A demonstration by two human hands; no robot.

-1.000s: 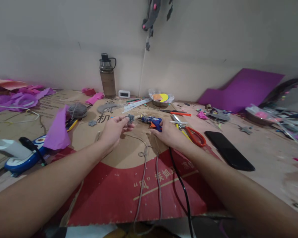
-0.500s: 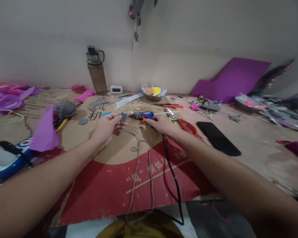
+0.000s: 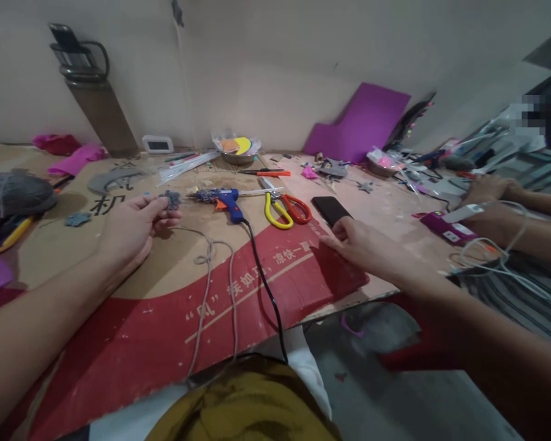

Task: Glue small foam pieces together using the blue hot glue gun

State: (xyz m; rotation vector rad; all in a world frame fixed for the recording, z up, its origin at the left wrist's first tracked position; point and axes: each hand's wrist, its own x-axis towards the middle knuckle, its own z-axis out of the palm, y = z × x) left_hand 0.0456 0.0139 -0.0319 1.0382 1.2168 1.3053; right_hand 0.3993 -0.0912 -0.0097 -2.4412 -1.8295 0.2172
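Observation:
My left hand point(image 3: 135, 229) is closed, pinching a small grey felt-like piece point(image 3: 172, 199) between thumb and fingers above the cardboard. A thin grey cord point(image 3: 208, 257) with a loop in it runs from below that hand toward the front edge. A blue glue gun point(image 3: 224, 199) with an orange trigger lies on its side to the right of the piece, its black cable trailing forward. My right hand point(image 3: 362, 245) is over the near end of a black phone point(image 3: 330, 210), thumb apart from the fingers. Some fingers are hidden; whether it touches the phone is unclear.
Scissors point(image 3: 284, 208) with red and yellow handles lie between glue gun and phone. A tall bottle point(image 3: 98, 110) and a small white clock point(image 3: 158, 144) stand by the wall. Grey yarn point(image 3: 18, 191) is at left. Another person's hands point(image 3: 493, 208) are at right beside a purple device point(image 3: 447, 229).
My right hand has let go of the glue gun and moved right to the phone. The view has turned right, bringing another person's hands in. My left hand still holds the grey piece.

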